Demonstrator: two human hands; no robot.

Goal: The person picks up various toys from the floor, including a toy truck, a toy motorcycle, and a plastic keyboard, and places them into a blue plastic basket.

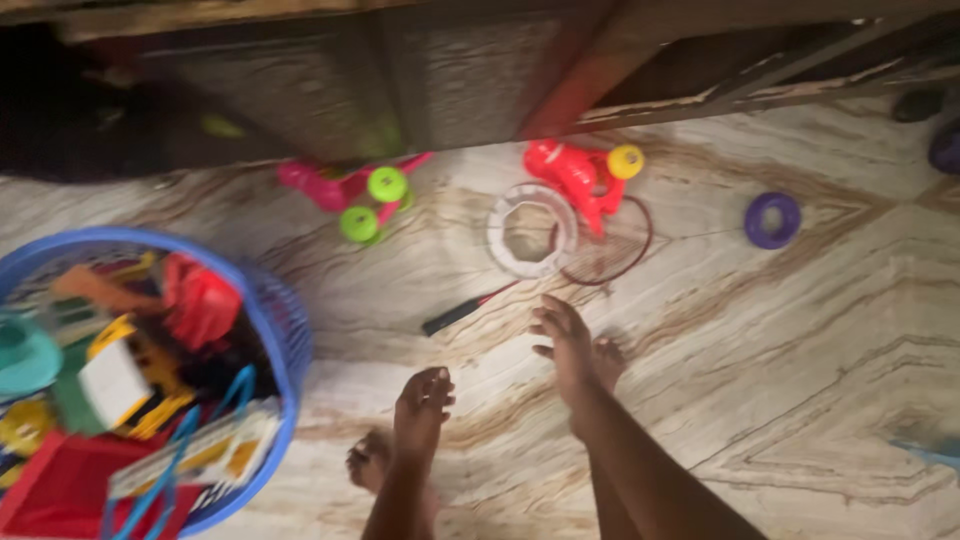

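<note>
My left hand [423,398] hangs over the marble floor with its fingers loosely apart and nothing in it. My right hand [566,343] reaches further forward, also with nothing in it and its fingers spread. My bare feet show under both hands. Nearest the right hand are a thin stick with a black handle [455,314] and a white ring [530,230] lying flat on the floor. A red toy with a yellow wheel [577,178] lies just beyond the ring. The whole view is blurred.
A blue basket [285,330] full of mixed toys stands at the left. A pink toy with green wheels [355,192] lies near the dark wooden furniture [450,80] at the top. A purple ring [772,220] lies at the right.
</note>
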